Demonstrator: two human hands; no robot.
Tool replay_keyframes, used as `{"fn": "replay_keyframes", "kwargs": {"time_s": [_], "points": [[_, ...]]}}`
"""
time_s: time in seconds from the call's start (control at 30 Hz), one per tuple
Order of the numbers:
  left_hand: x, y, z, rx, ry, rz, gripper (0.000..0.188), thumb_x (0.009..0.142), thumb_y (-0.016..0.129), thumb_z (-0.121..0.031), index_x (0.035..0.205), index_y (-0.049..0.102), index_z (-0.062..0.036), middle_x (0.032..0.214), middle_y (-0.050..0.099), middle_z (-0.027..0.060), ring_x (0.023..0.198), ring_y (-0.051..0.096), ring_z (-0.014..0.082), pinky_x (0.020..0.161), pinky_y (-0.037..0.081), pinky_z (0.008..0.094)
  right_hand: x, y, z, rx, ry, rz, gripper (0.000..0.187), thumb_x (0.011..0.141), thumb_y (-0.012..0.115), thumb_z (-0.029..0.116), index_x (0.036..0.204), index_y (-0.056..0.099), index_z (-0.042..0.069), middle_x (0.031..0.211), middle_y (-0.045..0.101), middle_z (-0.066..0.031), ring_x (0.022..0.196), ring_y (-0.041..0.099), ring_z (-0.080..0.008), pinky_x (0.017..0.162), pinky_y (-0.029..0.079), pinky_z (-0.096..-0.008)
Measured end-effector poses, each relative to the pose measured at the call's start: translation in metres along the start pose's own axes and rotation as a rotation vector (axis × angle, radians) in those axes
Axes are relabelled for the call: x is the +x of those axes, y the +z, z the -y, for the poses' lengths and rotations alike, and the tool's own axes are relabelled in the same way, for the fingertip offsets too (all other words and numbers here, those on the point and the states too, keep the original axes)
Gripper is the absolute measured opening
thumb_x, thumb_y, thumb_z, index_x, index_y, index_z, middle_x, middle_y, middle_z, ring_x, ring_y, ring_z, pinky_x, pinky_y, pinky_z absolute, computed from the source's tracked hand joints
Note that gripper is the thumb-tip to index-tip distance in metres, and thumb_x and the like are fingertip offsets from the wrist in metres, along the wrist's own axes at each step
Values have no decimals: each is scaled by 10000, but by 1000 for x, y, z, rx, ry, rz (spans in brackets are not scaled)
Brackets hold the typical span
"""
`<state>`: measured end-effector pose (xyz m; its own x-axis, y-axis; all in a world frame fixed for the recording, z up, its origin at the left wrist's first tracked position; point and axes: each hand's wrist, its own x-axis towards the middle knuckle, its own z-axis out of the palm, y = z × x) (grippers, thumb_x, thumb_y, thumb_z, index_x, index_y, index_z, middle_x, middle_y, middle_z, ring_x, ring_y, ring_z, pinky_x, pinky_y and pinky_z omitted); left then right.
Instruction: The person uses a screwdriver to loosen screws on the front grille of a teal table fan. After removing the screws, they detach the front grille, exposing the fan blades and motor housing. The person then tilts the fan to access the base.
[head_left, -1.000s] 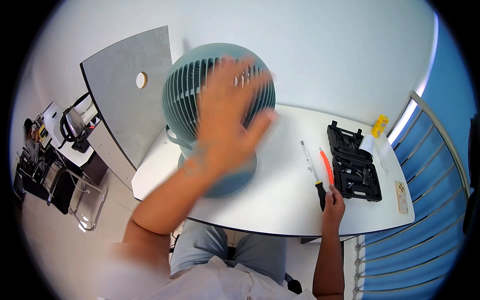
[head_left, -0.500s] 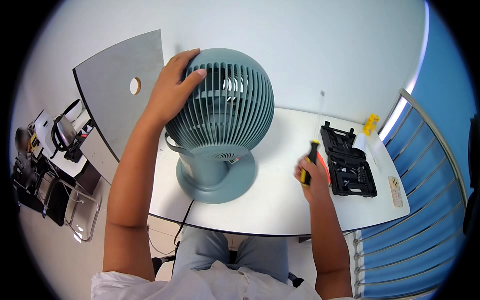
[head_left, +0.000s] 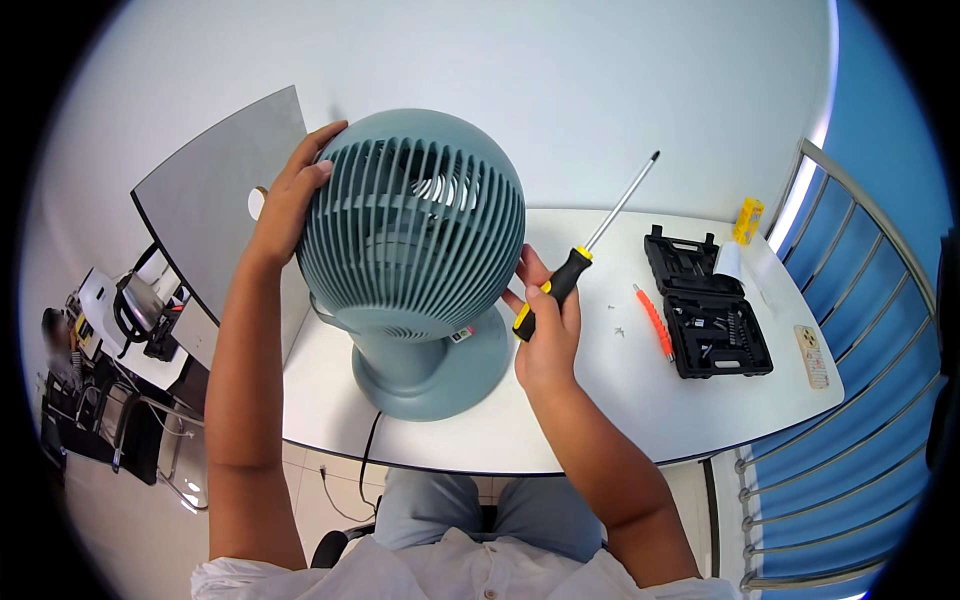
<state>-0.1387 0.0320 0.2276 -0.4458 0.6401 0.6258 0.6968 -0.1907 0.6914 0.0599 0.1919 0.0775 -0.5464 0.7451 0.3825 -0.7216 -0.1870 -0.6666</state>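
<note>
A grey-green desk fan (head_left: 420, 230) with a round slatted grille stands on its base in front of me. My left hand (head_left: 292, 195) lies on the upper left of its housing, fingers spread over the rim and thumb on the slats. In my right hand (head_left: 548, 320) is a screwdriver (head_left: 620, 208) with a black and yellow handle, its shaft slanting up to the right. The fingertips of that hand reach to the right side of the fan; whether they touch it I cannot tell. Several small screws (head_left: 617, 331) lie on the white table.
Right of the screws lie an orange-red pen-like tool (head_left: 654, 322) and an open black tool case (head_left: 715, 335). A yellow box (head_left: 747, 221) and a light remote control (head_left: 811, 356) are near the right edge, beside a metal railing (head_left: 872, 250). A grey panel (head_left: 225, 180) stands left.
My right hand has brought the screwdriver left, from beside the tool case to the fan's right side. The fan's head has turned and shifted slightly left with my left hand on it.
</note>
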Motion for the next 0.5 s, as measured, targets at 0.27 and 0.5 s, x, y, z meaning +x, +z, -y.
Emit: {"fn": "replay_keyframes", "kwargs": {"time_s": [0.27,0.5], "points": [[24,-16,37,-183,-59,101,642,856,459,-374,1402,414,-40,1333,506,138,1195,497,232,1030,370,319,-32,13,21,56,-30,5,194,875,443,73,1068,451,93,1403,442,-227,1346,375,-336,1041,365,-538],[45,-25,88,-667,-262,219,514,887,409,-315,1290,520,-15,1116,631,96,978,602,167,879,490,297,-45,25,34,153,-81,138,213,846,483,83,1059,463,90,1410,417,-258,1358,352,-354,1074,335,-526]]}}
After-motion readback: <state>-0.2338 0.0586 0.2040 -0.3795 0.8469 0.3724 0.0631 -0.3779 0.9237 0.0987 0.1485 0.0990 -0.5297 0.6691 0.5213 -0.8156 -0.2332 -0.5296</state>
